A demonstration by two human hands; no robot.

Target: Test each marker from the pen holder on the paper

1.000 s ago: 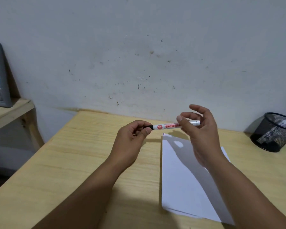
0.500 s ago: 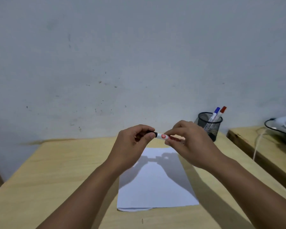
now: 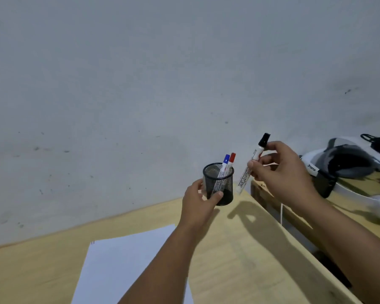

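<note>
- The left hand (image 3: 198, 205) wraps its grip around the black mesh pen holder (image 3: 218, 184), thumb on the near side of the wall and fingers behind it, low on the cup.
- The pen holder stands upright at the far right corner of the wooden desk (image 3: 239, 249), close to the grey wall (image 3: 162, 73); whether its base fully rests on the desk cannot be told.
- Two capped markers stand inside it, leaning to the right: a blue-capped marker (image 3: 224, 163) and, just beside it, a red-capped marker (image 3: 231, 160), their caps rising above the rim.
- The right hand (image 3: 283, 174) holds the black-capped marker (image 3: 251, 164) in a pinching grip, thumb across the white barrel and fingertips near the cap.
- This marker is in the air just right of the pen holder, tilted, with its black cap up and its lower end down beside the rim, apart from the cup.
- A white sheet of paper (image 3: 123, 264) lies flat on the desk, nearer the person and left of the left forearm; a tiny red mark shows at its far left corner.
- To the right, a second wooden surface (image 3: 298, 218) carries a white and grey headset (image 3: 342, 165) with a black strap.
- Shadows of hand and marker fall on the desk beside the holder.
</note>
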